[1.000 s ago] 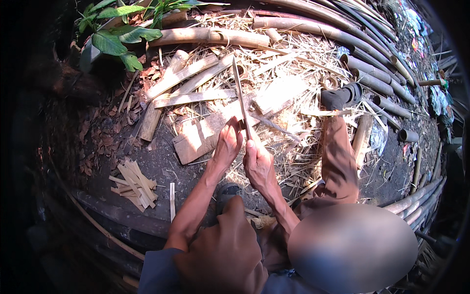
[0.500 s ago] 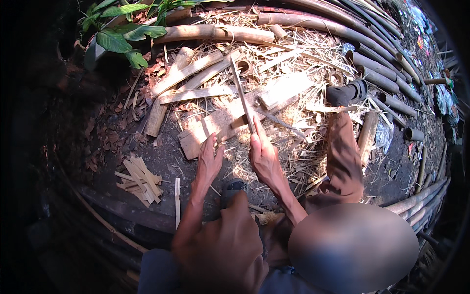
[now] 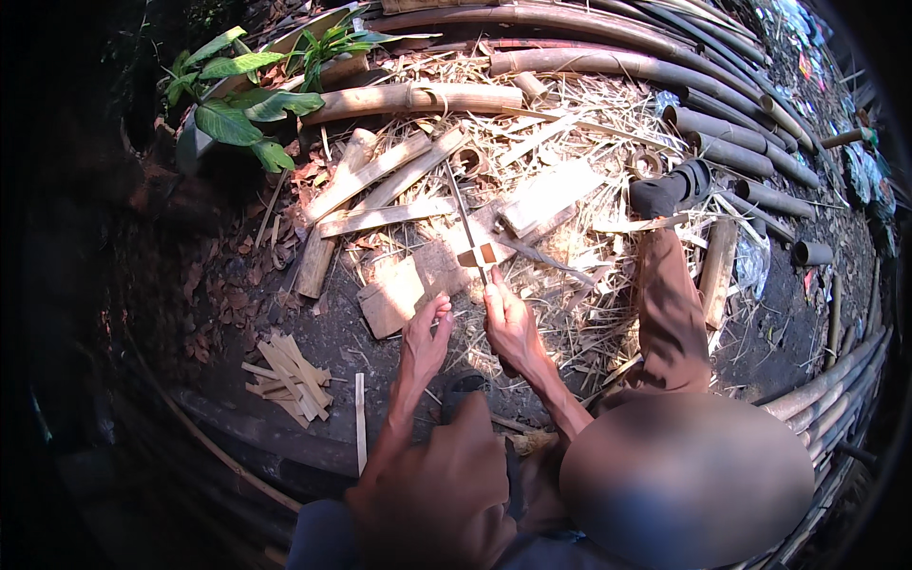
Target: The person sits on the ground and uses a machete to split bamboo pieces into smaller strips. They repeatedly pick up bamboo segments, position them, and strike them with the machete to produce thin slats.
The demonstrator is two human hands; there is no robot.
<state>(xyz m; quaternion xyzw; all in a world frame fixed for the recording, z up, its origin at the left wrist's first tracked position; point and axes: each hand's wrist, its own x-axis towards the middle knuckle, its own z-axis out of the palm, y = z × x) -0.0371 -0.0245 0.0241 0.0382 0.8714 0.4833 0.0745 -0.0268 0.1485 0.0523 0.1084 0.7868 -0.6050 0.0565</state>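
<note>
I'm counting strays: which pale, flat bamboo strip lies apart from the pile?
The pale, flat bamboo strip between the strip pile and left forearm: it lies alone; the others overlap.

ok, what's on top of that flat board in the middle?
A pale wooden block sits on the right part of the flat board. The long-bladed knife and a small bamboo piece hide some of the board; what's under the block can't be seen.

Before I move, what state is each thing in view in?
Right hand: closed on the knife.
Knife: bare blade, pointing away from the person.
Left hand: partly curled, apart from the knife.
Small bamboo piece: at the knife; contact unclear.
Thin strips: loosely piled.
Flat board: lying down, partly sunlit.
Bamboo poles: lying side by side.
</note>
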